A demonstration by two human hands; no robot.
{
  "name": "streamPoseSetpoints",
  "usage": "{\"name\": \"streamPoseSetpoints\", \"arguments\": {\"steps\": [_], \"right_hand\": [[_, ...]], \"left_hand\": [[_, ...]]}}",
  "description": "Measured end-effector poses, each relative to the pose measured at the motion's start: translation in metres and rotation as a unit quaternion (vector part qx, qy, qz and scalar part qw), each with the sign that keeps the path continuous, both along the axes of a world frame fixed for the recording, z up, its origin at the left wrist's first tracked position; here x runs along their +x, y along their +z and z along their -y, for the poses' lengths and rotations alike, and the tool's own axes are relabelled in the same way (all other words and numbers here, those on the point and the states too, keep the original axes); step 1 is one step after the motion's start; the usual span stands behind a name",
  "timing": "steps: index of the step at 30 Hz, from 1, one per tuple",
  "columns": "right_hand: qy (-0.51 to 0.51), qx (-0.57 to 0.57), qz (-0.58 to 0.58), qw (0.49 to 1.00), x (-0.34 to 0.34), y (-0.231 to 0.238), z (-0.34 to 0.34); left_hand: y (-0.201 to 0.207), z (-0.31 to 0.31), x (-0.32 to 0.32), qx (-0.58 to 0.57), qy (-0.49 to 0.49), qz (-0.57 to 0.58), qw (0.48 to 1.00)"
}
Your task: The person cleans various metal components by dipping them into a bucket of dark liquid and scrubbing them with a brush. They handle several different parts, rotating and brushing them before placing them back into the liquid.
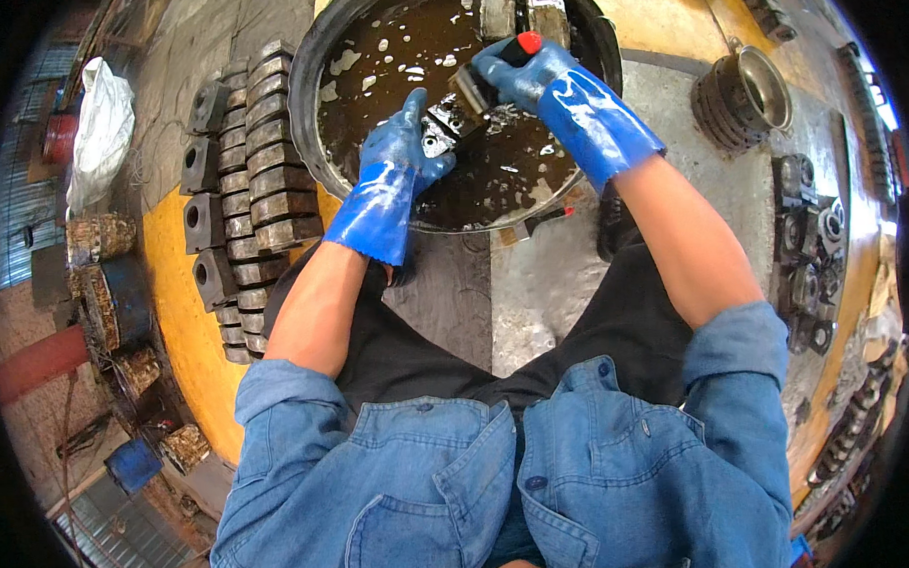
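Several rows of metal blocks (275, 150) flank the left edge of the basin (305, 99). Toward its near edge, above brown liquid (402, 60), the left hand (392, 146) clasps a holed metal part (437, 137); a red-tipped brush (470, 90), gripped by the right hand (529, 78), sits against it. Scrubbing seems underway; continuing probably calls for steadying the part.

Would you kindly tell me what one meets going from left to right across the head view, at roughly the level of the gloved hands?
White bag, dark blocks with round holes, stacked curved metal pieces, left hand, right hand, round ribbed metal housing.
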State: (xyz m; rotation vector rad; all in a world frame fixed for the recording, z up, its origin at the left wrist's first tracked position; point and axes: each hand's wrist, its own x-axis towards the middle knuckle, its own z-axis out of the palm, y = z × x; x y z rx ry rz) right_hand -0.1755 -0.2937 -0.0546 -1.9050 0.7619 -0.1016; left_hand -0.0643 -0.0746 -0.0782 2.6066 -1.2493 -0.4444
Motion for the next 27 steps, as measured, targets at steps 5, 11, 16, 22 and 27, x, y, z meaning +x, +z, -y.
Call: {"name": "streamPoseSetpoints", "arguments": {"steps": [5,11,16,22,27], "right_hand": [[0.051,-0.027,0.082,0.995,0.021,-0.016,-0.015],[0.035,0.001,0.021,0.999,0.024,-0.004,-0.025],[0.038,-0.081,0.053,0.995,0.030,-0.006,-0.040],[0.054,-0.115,-0.035,0.991,0.035,0.028,-0.051],[-0.002,-0.071,-0.005,0.997,0.043,0.011,-0.032]], "left_hand": [[-0.010,-0.009,0.005,-0.035,-0.004,-0.020,0.999],[0.006,-0.010,0.001,0.067,0.094,-0.054,0.992],[-0.010,-0.013,0.008,-0.007,0.075,-0.096,0.993],[-0.030,-0.024,0.021,-0.079,0.063,-0.117,0.988],[-0.018,-0.013,0.014,-0.108,0.132,-0.221,0.960]]}}
